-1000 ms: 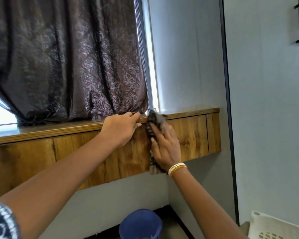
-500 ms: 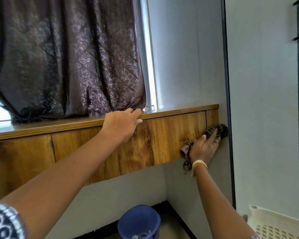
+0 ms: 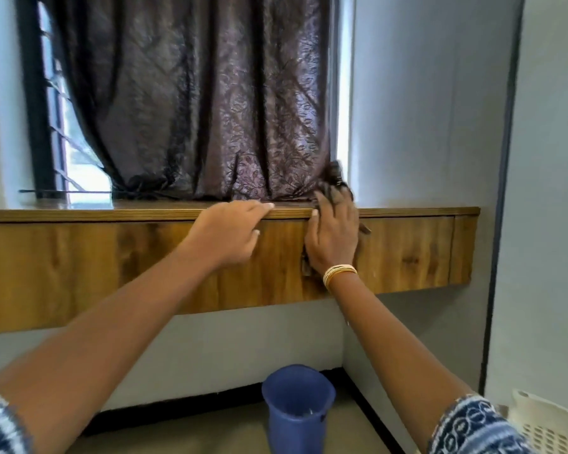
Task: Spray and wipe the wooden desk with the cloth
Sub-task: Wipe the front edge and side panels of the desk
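Observation:
The wooden desk [image 3: 79,257] is a wall-mounted ledge with a brown panelled front under the window. My left hand [image 3: 225,235] rests on its top front edge, fingers bent over the lip and holding nothing. Just to the right, my right hand [image 3: 333,237] presses a dark patterned cloth [image 3: 336,180] flat against the front panel and over the top edge. The fingers lie straight and spread on the cloth. Most of the cloth is hidden under the hand; bits stick out above and below. No spray bottle is in view.
A dark brown curtain [image 3: 210,109] hangs down onto the desk top behind both hands. A blue bucket [image 3: 297,411] stands on the floor below. A white plastic basket [image 3: 551,424] sits at the bottom right, beside a grey cupboard [image 3: 551,191].
My right hand swept the cloth right to the desk's far end, then came back left and up to the top edge beside my left hand. My left hand stayed on the edge.

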The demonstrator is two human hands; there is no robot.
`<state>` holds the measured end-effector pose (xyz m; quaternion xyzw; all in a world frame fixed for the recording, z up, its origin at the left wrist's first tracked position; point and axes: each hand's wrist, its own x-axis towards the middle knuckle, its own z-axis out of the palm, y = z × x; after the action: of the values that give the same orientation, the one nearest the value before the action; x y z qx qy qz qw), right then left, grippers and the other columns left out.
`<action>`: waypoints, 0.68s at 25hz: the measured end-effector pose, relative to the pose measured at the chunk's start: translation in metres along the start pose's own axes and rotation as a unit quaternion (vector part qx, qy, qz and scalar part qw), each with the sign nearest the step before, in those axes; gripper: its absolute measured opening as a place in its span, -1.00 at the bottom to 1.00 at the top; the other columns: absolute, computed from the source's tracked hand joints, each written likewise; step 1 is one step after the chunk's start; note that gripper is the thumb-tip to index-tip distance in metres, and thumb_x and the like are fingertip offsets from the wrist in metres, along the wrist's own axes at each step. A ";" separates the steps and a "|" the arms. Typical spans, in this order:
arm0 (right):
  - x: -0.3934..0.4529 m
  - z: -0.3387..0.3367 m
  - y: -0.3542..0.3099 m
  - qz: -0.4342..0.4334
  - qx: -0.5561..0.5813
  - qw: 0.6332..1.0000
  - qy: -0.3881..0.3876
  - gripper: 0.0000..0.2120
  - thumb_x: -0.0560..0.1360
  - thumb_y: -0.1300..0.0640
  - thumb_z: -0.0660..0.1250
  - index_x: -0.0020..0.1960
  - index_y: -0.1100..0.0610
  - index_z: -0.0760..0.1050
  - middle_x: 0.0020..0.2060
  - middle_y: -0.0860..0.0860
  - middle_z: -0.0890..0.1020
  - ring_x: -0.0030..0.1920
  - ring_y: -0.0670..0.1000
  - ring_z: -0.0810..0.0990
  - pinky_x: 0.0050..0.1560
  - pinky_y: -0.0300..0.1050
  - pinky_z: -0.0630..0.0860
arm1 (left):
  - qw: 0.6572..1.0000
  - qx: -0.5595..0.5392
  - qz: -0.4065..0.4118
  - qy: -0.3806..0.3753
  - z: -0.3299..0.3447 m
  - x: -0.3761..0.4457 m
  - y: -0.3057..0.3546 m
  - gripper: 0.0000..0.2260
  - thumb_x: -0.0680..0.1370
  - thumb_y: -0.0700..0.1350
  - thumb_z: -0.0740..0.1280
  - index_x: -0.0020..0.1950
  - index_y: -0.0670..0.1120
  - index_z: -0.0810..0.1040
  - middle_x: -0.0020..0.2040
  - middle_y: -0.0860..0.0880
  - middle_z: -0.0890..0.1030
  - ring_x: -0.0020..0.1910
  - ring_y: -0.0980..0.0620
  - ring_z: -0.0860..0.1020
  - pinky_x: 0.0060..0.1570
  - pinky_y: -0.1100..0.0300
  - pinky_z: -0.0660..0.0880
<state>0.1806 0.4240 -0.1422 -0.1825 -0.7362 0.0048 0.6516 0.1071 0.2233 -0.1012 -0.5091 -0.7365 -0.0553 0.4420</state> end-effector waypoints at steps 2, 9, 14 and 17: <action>-0.007 0.013 -0.046 -0.082 -0.018 0.996 -0.004 -0.65 0.56 0.01 0.14 0.22 0.11 0.55 0.18 0.16 0.56 0.21 0.19 0.48 0.34 0.12 0.34 | 0.999 0.010 -0.039 0.010 -0.010 -0.040 -0.044 -0.51 0.57 -0.08 0.25 0.51 -0.06 0.32 0.41 -0.08 0.47 0.34 -0.08 0.49 0.26 0.02 0.45; -0.026 0.047 -0.182 -0.178 -0.002 0.984 -0.017 -0.69 0.59 -0.02 0.11 0.06 0.08 0.59 -0.04 0.10 0.63 -0.11 0.11 0.55 -0.02 0.00 0.44 | 0.983 0.033 -0.173 0.045 -0.037 -0.155 -0.165 -0.63 0.58 -0.15 0.27 0.40 -0.14 0.44 0.28 -0.16 0.56 0.23 -0.14 0.54 0.16 0.00 0.50; -0.027 0.057 -0.238 -0.225 0.030 0.973 -0.031 -0.70 0.60 -0.01 0.11 -0.06 0.08 0.58 -0.20 0.05 0.60 -0.26 0.10 0.54 -0.22 -0.04 0.42 | 0.975 -0.002 -0.175 0.134 -0.022 -0.162 -0.179 -0.74 0.60 -0.22 0.26 0.29 -0.17 0.51 0.15 -0.13 0.60 0.14 -0.09 0.54 0.13 0.12 0.45; -0.021 0.055 -0.244 -0.236 0.040 0.970 -0.042 -0.72 0.59 -0.01 0.13 -0.10 0.06 0.57 -0.28 0.00 0.57 -0.34 0.05 0.53 -0.36 -0.13 0.28 | 0.961 -0.013 -0.193 0.197 -0.006 -0.159 -0.177 -0.76 0.58 -0.28 0.27 0.24 -0.19 0.53 0.09 -0.13 0.60 0.11 -0.08 0.52 0.15 0.20 0.36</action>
<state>0.0653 0.2032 -0.1109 0.0234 -0.7844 -0.1122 0.6096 -0.0167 0.0245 -0.1447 -0.3418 -0.7183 -0.2484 0.5528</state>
